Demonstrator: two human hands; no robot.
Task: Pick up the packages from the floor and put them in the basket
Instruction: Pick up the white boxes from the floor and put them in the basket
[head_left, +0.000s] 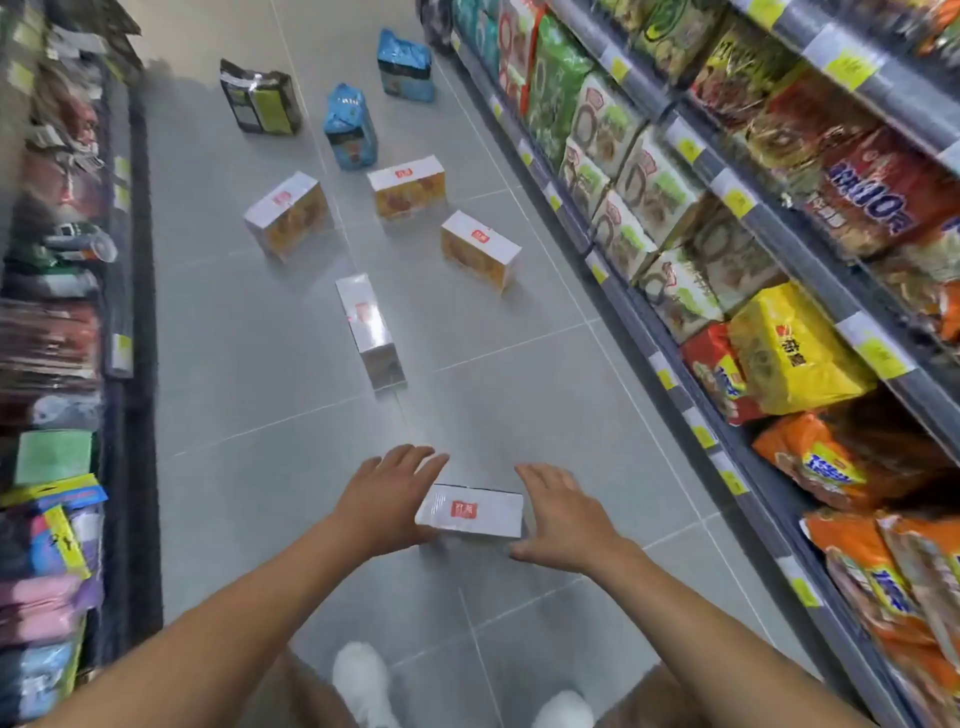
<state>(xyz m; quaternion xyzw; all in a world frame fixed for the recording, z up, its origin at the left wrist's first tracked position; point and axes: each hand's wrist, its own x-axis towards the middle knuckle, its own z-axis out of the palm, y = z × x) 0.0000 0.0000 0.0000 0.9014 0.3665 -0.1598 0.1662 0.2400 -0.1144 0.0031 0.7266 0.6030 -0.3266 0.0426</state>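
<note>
**A:** How do the arms and hands lie?

**B:** Both bare forearms reach forward and down from the near edge. The left hand (387, 493) and right hand (561, 514) are spread wide with fairly straight fingers. They flank a small white rectangular carton (470, 512) that lies flat on the grey tiled floor (519, 389), near and central. The left palm is against the carton's left end. The right hand is just beside its right end, thumb by the near corner, but I cannot tell whether it touches. Neither hand has curled round the carton.

**A:** Any writing on it?

**B:** There is a red square label with white characters on top, too blurred to read.

**A:** And the other packages?

**B:** Farther off, a long silvery-white carton (369, 327) lies end-on in the centre. Beyond it, well apart from one another, are:
- the left yellow-sided carton (288, 215)
- the far yellow-sided carton (408, 187)
- the right yellow-sided carton (480, 249)

Each of these has a white top with a red mark. Farther still are the nearer blue foil bag (350, 127), the farther blue foil bag (407, 65) and, to the left, a black bag with a green panel (260, 98).

**A:** What is on the shelves?

**B:** The right-hand shelving (769, 223) holds noodle packs behind yellow price tags. A yellow pillow pack (795, 353) carries a red logo and dark characters I cannot read. Two white shoes (361, 680) show at the near edge.
</note>
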